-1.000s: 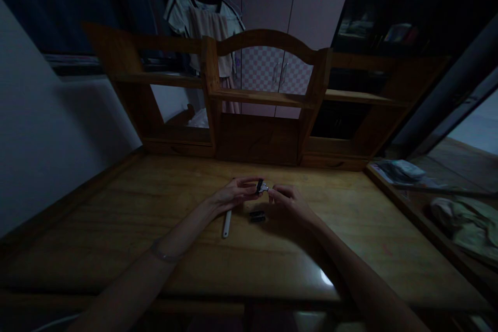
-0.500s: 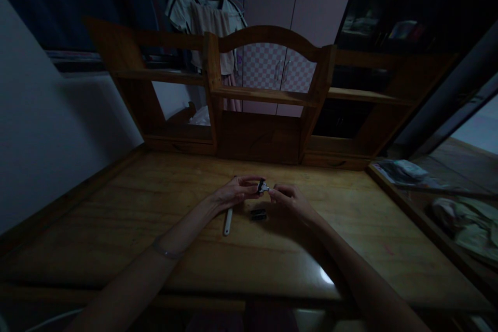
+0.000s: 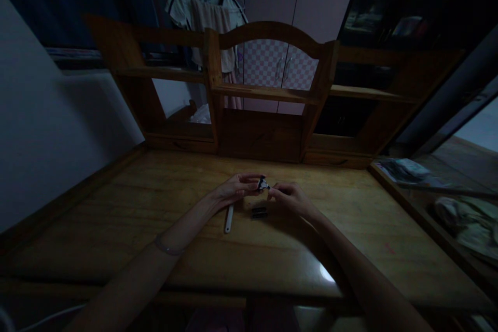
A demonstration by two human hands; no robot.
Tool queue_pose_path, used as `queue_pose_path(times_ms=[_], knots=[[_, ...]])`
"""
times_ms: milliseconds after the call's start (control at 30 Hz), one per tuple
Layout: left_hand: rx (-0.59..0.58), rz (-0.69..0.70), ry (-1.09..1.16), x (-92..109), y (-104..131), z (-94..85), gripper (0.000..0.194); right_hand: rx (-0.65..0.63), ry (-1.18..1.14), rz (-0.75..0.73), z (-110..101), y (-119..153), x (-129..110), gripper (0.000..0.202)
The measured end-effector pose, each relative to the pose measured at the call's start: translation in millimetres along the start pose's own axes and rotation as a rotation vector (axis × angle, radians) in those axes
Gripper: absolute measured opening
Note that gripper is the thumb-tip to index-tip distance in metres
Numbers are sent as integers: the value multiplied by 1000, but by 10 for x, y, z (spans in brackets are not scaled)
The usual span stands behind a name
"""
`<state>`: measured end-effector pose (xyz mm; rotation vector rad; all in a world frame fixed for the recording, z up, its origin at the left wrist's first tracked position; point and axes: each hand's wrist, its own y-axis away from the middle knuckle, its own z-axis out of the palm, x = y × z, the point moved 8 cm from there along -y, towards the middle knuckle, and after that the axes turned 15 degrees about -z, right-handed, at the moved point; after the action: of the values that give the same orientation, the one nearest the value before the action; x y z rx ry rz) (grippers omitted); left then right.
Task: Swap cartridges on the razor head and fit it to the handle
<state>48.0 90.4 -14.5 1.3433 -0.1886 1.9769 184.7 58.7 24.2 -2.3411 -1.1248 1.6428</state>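
Note:
My left hand (image 3: 235, 188) is closed in a pinch on a small black-and-silver piece (image 3: 262, 184), held just above the wooden desk. From the right, my right hand (image 3: 287, 196) reaches that piece with its thumb and forefinger pressed together. Something thin and dark seems to be in its fingers, but it is too small and dim to name. A white handle (image 3: 229, 219) with a hole at its end lies on the desk, its upper part hidden under my left hand. Below the two hands lies a small dark item with two bars (image 3: 259, 212).
The wooden desk (image 3: 187, 259) carries a shelf unit (image 3: 268, 94) along its back. To the right, beyond a raised edge, lie papers (image 3: 402, 170) and crumpled cloth (image 3: 462, 220). A wall (image 3: 70, 140) stands at the left.
The view has shifted slightly. Both hands stay together at the black-and-silver piece, with only a small change in the right fingers' position.

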Motion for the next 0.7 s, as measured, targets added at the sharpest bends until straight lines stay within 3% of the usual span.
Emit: queue_pose_path(times_ms=[700], knots=[[8,-2,-123,-1,-35,-54,41,-55,-91,69,56,61,74,40]])
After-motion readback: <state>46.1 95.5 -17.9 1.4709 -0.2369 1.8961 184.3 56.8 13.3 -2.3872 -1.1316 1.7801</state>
